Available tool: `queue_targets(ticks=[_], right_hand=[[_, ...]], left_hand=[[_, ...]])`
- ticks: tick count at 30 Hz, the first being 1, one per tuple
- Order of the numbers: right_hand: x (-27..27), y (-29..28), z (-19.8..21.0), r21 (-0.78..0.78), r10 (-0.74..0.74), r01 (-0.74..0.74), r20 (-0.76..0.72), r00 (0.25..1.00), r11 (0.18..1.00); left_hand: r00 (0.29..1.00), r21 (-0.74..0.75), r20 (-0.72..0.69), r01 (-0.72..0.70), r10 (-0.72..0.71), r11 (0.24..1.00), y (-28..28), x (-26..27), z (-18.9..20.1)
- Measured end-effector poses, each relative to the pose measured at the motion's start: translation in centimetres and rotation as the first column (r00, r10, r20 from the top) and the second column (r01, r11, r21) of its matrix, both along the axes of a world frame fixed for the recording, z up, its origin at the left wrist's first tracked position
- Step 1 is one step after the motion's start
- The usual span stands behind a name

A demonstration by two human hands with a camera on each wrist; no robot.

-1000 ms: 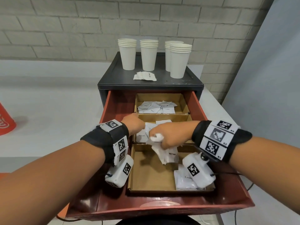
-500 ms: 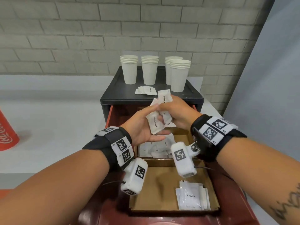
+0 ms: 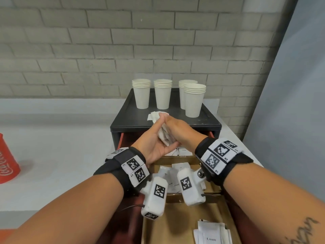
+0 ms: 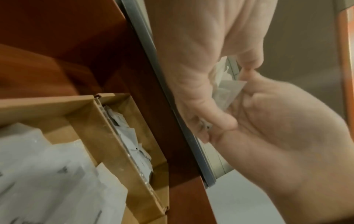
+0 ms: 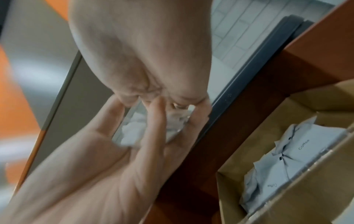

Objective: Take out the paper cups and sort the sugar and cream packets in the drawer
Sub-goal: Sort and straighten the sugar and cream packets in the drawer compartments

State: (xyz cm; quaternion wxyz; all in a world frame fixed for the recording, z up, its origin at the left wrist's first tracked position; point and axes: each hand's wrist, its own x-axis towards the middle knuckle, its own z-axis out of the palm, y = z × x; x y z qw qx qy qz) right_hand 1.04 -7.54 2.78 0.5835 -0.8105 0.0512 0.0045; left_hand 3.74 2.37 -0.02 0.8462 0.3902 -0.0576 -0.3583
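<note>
- Seen from the head camera, both hands are raised together over the open red drawer (image 3: 235, 215), just in front of the black cabinet (image 3: 207, 123).
- The left hand (image 3: 154, 143) is palm up, fingers fairly straight, cradling a small bunch of white packets (image 3: 164, 136); its grip is spread beneath them.
- The right hand (image 3: 181, 132) lies over the same bunch from the other side. In the left wrist view its fingertips (image 4: 247, 62) curl down and pinch the crumpled packets (image 4: 226, 89) against the left palm.
- The right wrist view, blurred, shows the white packets (image 5: 174, 121) between the two hands.
- Four stacks of white paper cups (image 3: 162, 94) stand upright on the cabinet top, out of the drawer; the rightmost stack is nearer the front.
- A few loose packets (image 3: 154, 115) lie on the cabinet top just beyond the fingertips.
- Inside the drawer sits a brown cardboard divider tray (image 3: 177, 224) with three sections, each holding white packets.
- The nearest section holds packets labelled "Cream" (image 3: 211, 235) at its right corner.
- The right wrist view shows a section with packets, one printed "Coffee" (image 5: 304, 145).
- The cabinet rests on a pale grey worktop (image 3: 58, 138) against a grey brick wall (image 3: 105, 41); a red object (image 3: 8, 166) sits at the far left.
</note>
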Motion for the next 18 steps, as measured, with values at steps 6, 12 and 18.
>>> queue_targets(ticks=[6, 12, 18], right_hand=[[1.8, -2.4, -0.5, -0.096, -0.021, 0.035, 0.143, 0.989, 0.995], [3.4, -2.7, -0.8, 0.024, -0.122, 0.119, 0.143, 0.982, 0.993], [5.9, -3.4, -0.5, 0.172, -0.409, 0.382, 0.162, 0.898, 0.908]], left_hand=[[0.994, 0.038, -0.023, -0.107, 0.108, 0.994, 1.4, 2.0, -0.1], [0.985, 0.074, 0.025, -0.17, 0.168, 0.983, 1.5, 2.8, 0.3], [0.966, 0.117, 0.001, -0.257, 0.259, 0.959, 2.1, 3.9, 0.4]])
